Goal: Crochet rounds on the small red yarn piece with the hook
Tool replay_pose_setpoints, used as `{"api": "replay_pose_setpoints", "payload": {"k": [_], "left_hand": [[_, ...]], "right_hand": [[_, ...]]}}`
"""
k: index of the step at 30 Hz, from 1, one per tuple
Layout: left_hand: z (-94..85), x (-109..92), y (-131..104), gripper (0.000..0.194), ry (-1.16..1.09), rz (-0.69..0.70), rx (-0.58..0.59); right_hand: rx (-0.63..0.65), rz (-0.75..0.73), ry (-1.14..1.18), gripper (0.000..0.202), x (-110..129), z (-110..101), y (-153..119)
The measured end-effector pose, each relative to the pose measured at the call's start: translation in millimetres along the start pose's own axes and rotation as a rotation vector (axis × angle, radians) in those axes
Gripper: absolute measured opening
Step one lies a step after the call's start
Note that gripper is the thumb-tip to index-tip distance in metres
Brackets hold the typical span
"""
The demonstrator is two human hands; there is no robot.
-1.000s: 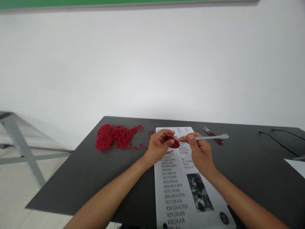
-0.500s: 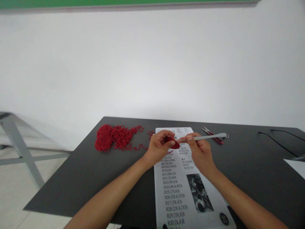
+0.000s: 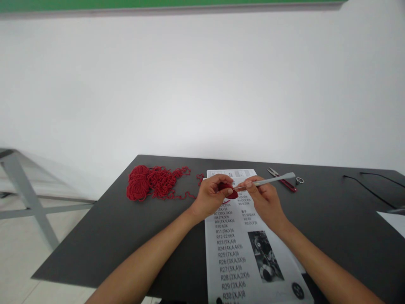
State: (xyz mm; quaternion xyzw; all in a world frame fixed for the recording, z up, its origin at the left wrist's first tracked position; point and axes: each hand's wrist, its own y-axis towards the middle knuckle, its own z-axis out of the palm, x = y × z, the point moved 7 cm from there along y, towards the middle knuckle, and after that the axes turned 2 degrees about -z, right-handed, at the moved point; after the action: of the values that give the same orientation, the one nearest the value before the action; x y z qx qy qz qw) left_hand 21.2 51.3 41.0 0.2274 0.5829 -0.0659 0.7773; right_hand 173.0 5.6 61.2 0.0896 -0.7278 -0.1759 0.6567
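The person's left hand [image 3: 211,194] pinches a small piece of red knitting [image 3: 234,195] between thumb and fingers, holding it above the top part of a printed sheet [image 3: 253,289]. The right hand [image 3: 265,197], its thumb and fingers pressed together, grips a hook [image 3: 276,178] with a grey handle; the thin metal shaft points left and its tip meets the red piece, though the fingers and yarn make the exact contact hard to tell. The sheet lies on a dark table [image 3: 110,245], with rows of text and a dark photo [image 3: 265,256]. Off to the left sits a ball of yarn [image 3: 138,183], with a crinkled heap of yarn [image 3: 163,182] touching it. Small red-handled scissors [image 3: 287,184] lie beyond the right hand, near the handle's end.
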Motion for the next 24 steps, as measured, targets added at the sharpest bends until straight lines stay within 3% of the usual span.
{"api": "replay_pose_setpoints", "payload": {"k": [5,15,24], "left_hand": [[-5.4,4.0,1.7,0.026,0.064,0.026,-0.018],[-5.4,-5.1,2.8,0.025,0.007,0.047,-0.063],[-5.3,-17.5,-0.6,0.022,0.101,0.091,-0.146]], "right_hand": [[-0.003,-0.016,-0.013,0.038,-3.5,0.9,1.9],[0.002,0.18,0.461,0.036,-21.9,15.0,1.8],[-0.036,0.24,0.562,0.031,-29.7,23.0,-5.6]]}}
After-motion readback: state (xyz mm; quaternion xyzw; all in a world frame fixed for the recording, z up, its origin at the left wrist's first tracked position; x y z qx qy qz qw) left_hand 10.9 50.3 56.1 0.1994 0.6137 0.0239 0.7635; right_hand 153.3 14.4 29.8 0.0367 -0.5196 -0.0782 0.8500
